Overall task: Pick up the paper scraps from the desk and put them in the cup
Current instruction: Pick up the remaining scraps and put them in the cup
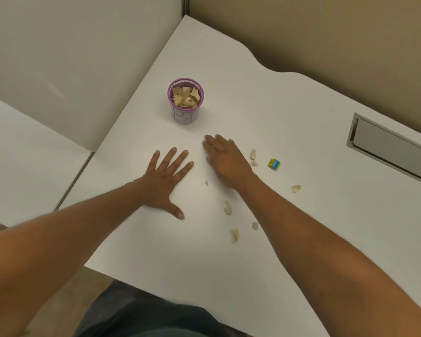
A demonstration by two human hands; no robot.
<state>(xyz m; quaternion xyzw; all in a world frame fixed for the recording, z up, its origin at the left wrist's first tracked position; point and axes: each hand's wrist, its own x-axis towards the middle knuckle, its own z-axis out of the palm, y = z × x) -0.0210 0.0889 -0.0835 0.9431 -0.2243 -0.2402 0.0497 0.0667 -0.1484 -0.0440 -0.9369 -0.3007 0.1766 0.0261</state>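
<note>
A purple-rimmed cup (pixel 185 110) stands on the white desk (pixel 277 105), holding several beige paper scraps (pixel 185 97). More beige scraps lie loose on the desk: one pair (pixel 253 156) just right of my right hand, one (pixel 296 188) further right, several near my right forearm (pixel 227 207), (pixel 234 234), (pixel 254 225), and a tiny one (pixel 206 182). My left hand (pixel 164 181) rests flat on the desk, fingers spread, holding nothing. My right hand (pixel 225 160) lies palm down, fingers together, pointing toward the cup; nothing shows in it.
A small yellow and blue cube (pixel 274 163) sits right of the scraps. A metal cable hatch (pixel 389 148) is set into the desk at the right. Partition walls close the left and back sides. The desk's near edge runs by my lap.
</note>
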